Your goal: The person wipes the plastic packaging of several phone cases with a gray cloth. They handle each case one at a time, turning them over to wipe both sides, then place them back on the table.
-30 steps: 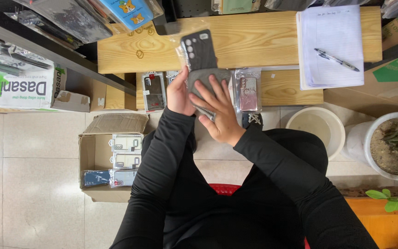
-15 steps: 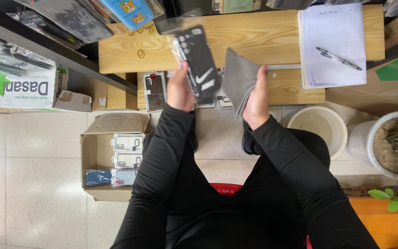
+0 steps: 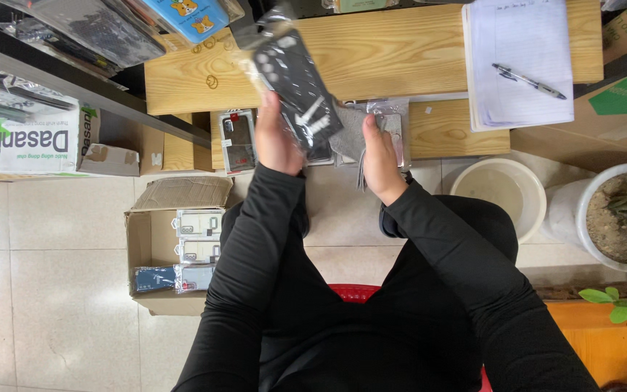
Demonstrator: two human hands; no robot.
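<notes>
The black phone case [image 3: 297, 87] in clear wrap stands tilted above the left hand [image 3: 277, 138], which grips its lower end. Just right, the right hand [image 3: 380, 156] clasps a grey cloth [image 3: 348, 138]. Beyond both lies the worktop [image 3: 400, 43]; a notepad [image 3: 520, 62] with pen [image 3: 530, 80] sits far right.

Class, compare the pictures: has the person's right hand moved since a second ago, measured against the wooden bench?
Yes. The right hand has drawn away rightward from the dark phone case, and now holds a grey piece over the wooden bench's lower shelf.
</notes>
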